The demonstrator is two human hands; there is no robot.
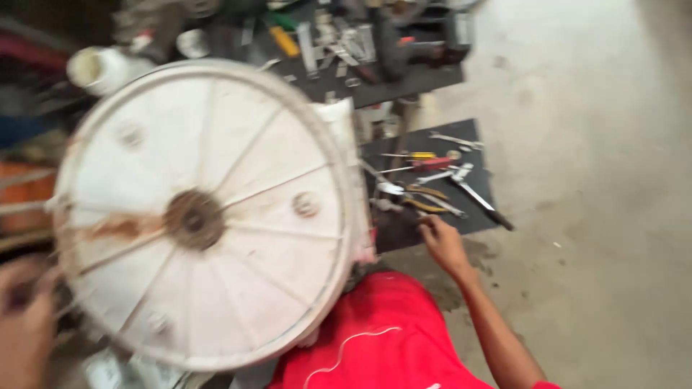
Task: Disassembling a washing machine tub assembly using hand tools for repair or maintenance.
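Note:
A large white round washer tub (238, 151) lies tilted in front of me, its ribbed underside and rusty centre hub (193, 219) facing up. My left hand (25, 328) is a blur at the tub's lower left rim; what it holds is unclear. My right hand (443, 241) reaches out to the near edge of a dark mat (476, 216). Its fingertips are at the yellow-handled pliers (425, 206) lying there. Whether they grip the pliers is hidden by blur. Red clothing (382, 338) fills the bottom centre.
Several spanners and screwdrivers (447, 173) lie spread over the mat on a grey concrete floor (598, 180). A second dark board with more tools (360, 50) sits at the top. A white pot (97, 68) stands at the upper left among clutter.

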